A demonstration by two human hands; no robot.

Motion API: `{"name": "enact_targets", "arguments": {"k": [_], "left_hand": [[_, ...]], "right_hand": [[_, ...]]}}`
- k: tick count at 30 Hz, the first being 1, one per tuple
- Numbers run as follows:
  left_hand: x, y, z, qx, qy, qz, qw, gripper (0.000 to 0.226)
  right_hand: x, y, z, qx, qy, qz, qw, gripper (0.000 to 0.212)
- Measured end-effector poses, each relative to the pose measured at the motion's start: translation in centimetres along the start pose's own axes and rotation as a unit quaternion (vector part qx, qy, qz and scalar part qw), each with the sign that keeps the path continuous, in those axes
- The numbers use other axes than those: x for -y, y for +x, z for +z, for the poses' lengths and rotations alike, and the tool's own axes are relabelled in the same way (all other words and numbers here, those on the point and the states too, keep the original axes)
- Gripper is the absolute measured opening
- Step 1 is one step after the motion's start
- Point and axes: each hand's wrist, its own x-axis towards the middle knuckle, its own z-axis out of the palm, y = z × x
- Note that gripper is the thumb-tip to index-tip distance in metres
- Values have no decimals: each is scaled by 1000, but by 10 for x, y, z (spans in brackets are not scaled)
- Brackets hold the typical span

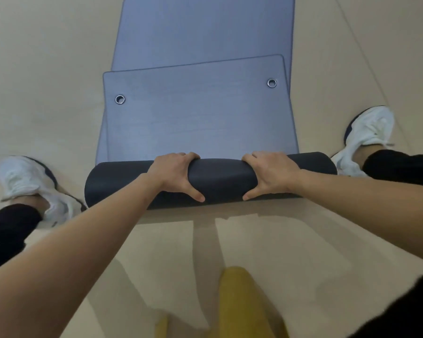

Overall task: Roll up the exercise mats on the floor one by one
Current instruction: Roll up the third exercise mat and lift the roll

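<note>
I'm gripping the mat roll (220, 178) with both hands, left hand (175, 174) and right hand (270, 175) slightly apart near its middle, fingers curling over the far side. Roll's lying on the floor (47, 69) between my shoes (27, 178); its flat end (198, 118) is overlapping a second mat (205, 28).

Head view, steeply downward, close over floor (59, 69)

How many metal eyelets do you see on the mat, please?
2: left eyelet at the far left corner of the mat, right eyelet at its far right corner; the roll may hide more.
</note>
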Motion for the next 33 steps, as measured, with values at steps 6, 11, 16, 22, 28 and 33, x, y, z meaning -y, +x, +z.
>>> {"name": "enact_targets", "arguments": {"k": [6,11,16,22,28,33], "left_hand": [[-21,-42,68,69,-47,-16,996,123],[-21,-62,104,129,-83,-23,988,120],[-18,-77,112,11,3,21,1000,113],[-38,-105,136,-187,86,39,978,95],[-39,-90,138,-188,121,-9,975,96],[-22,-65,118,-161,107,0,981,97]], "right_hand": [[22,-42,41,75,26,-35,996,88],[31,-51,69,120,29,-70,990,91],[24,-33,67,160,95,-48,981,90],[6,-3,51,204,157,5,966,82],[-8,6,45,159,131,59,977,100],[0,-10,48,-32,53,40,997,83]]}}
